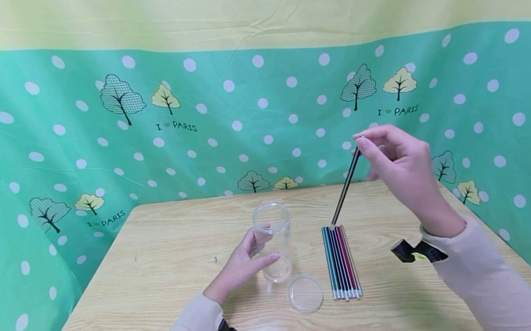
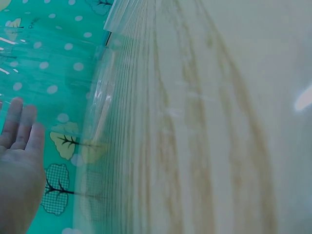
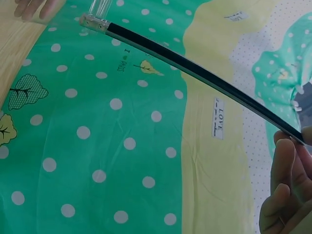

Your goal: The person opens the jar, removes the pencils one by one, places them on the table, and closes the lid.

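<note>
A clear cylindrical jar point(image 1: 283, 241) stands upright and uncapped on the table. My left hand point(image 1: 245, 260) holds it from the left, thumb across the near side and fingers round the far side. In the left wrist view, that hand's point(image 2: 22, 161) fingers appear beyond the transparent wall. Up at the right, my right hand point(image 1: 399, 167) pinches one end of a dark pencil point(image 1: 346, 188), which slants down to the left. The right wrist view shows its eraser end point(image 3: 93, 22) pointing away from the fingers. Below it lies a row of several coloured pencils point(image 1: 341, 262).
A round clear lid point(image 1: 305, 293) lies flat in front of the jar, left of the pencil row. Behind the wooden table point(image 1: 157, 258) hangs a green and yellow dotted curtain point(image 1: 261, 93), which also closes in both sides.
</note>
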The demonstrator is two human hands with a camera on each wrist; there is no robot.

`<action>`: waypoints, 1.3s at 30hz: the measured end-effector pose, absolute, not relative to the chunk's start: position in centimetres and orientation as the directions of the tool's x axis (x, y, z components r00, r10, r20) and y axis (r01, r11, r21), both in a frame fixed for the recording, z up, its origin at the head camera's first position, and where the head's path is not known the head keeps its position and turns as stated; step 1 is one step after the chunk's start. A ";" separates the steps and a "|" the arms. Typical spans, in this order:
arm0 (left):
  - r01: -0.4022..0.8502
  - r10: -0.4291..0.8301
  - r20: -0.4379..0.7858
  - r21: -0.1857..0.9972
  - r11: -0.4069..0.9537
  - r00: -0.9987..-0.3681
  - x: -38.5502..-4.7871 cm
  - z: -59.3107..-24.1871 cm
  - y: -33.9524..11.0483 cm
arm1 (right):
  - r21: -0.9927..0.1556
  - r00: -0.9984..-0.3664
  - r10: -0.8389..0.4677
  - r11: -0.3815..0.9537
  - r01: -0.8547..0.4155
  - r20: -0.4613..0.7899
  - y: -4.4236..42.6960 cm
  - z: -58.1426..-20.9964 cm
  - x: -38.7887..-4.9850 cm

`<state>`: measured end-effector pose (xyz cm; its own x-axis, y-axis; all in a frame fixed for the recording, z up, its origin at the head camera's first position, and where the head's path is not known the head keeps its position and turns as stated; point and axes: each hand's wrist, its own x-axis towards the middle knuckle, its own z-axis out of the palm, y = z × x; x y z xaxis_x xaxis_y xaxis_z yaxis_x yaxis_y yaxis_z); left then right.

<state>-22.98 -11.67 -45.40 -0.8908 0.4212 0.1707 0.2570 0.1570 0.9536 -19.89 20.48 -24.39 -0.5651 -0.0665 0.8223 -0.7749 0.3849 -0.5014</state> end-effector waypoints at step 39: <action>0.270 0.419 0.182 0.949 0.162 -0.890 -22.8 -45.2 -11.6 | -0.835 -0.976 -0.209 0.524 -0.169 0.066 25.3 -32.8 -26.4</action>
